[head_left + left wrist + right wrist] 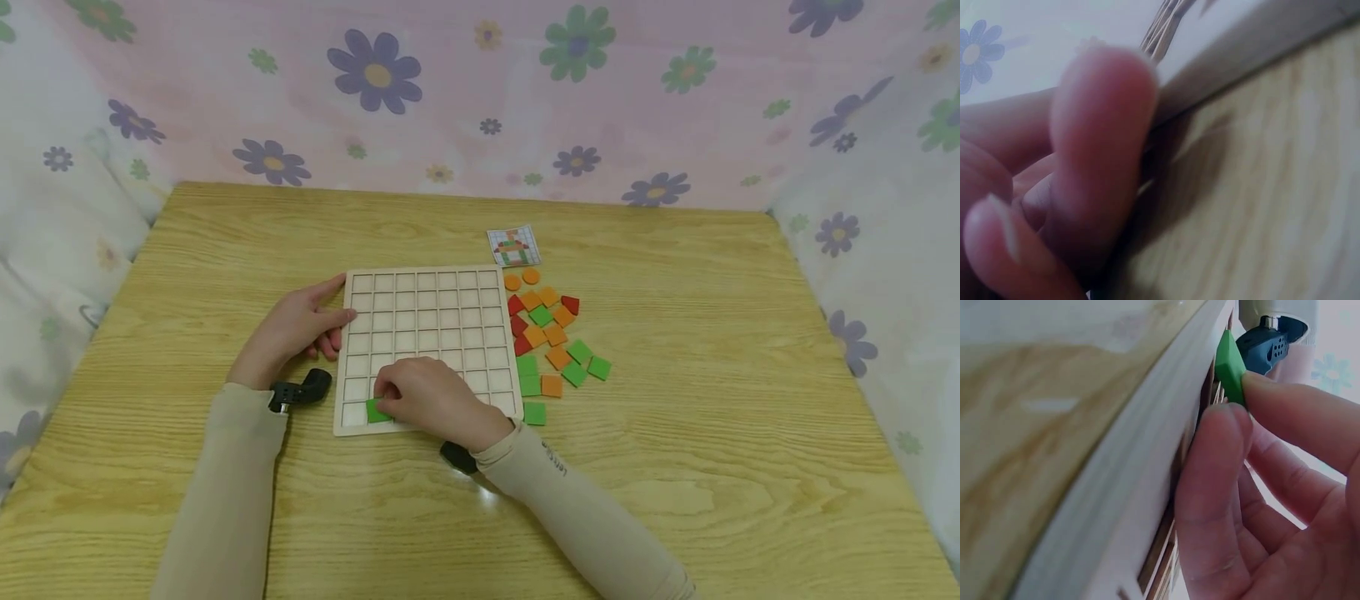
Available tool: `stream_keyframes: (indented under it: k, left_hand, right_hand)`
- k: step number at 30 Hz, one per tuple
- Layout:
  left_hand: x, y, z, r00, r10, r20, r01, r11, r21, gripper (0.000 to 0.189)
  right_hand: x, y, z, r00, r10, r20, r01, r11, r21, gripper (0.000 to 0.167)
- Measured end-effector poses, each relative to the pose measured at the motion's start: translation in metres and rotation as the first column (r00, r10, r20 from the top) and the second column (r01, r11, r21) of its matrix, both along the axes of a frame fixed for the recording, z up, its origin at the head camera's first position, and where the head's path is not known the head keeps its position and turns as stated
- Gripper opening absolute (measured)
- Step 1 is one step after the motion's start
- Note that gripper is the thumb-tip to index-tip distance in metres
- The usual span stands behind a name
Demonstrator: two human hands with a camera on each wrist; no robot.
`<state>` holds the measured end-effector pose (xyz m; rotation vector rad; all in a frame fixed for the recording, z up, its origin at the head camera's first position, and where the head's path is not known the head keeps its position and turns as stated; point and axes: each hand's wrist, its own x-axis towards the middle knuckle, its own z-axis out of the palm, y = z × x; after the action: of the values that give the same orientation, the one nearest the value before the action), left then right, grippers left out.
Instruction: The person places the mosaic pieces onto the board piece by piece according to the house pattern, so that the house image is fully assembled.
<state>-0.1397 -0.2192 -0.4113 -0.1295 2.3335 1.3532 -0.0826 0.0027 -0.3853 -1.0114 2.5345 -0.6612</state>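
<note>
Our right hand [435, 398] pinches a green square tile [377, 411] over the gridded wooden board [427, 317] beneath; released askew, it may lodge crooked. Our left hand [291, 327] rests thumb and forefinger against the rim [352, 431], so a nudge could shift everything.

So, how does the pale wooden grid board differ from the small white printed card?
Size: the pale wooden grid board is far larger than the small white printed card. Look: the board is plain wood; the card carries a red, orange and green pattern. Place: the card sits beyond the board's far right corner. Both show a grid.
</note>
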Motion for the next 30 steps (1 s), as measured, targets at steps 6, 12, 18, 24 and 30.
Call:
stream_keyframes:
  k: [6, 12, 18, 24, 30]
  left_hand:
    - [-0.001, 0.001, 0.0, 1.0, -0.009, -0.02, 0.009, 1.0, 0.005, 0.07]
    - [0.0, -0.001, 0.0, 0.999, -0.021, -0.033, 0.02, 1.0, -0.01, 0.07]
    - [0.002, -0.001, 0.001, 1.0, -0.006, -0.029, 0.006, 1.0, 0.007, 0.069]
    - [0.002, 0.0, 0.001, 1.0, -0.008, -0.024, 0.009, 0.999, 0.032, 0.07]
    - [0.003, 0.0, 0.001, 1.0, 0.003, -0.016, -0.003, 0.999, 0.05, 0.069]
  right_hand:
    - [0.004, 0.0, 0.001, 0.997, -0.003, -0.08, 0.008, 0.998, 0.065, 0.009]
    - [0.008, 0.0, 0.003, 0.992, 0.021, -0.126, -0.012, 0.998, 0.068, 0.007]
    - [0.008, 0.001, 0.002, 0.994, 0.021, -0.112, -0.017, 0.999, 0.039, 0.007]
    - [0.002, 0.005, 0.003, 0.993, 0.058, -0.104, -0.057, 0.998, 0.019, 0.012]
    - [-0.008, 0.014, 0.013, 0.991, 0.106, -0.077, -0.103, 0.994, 0.046, 0.019]
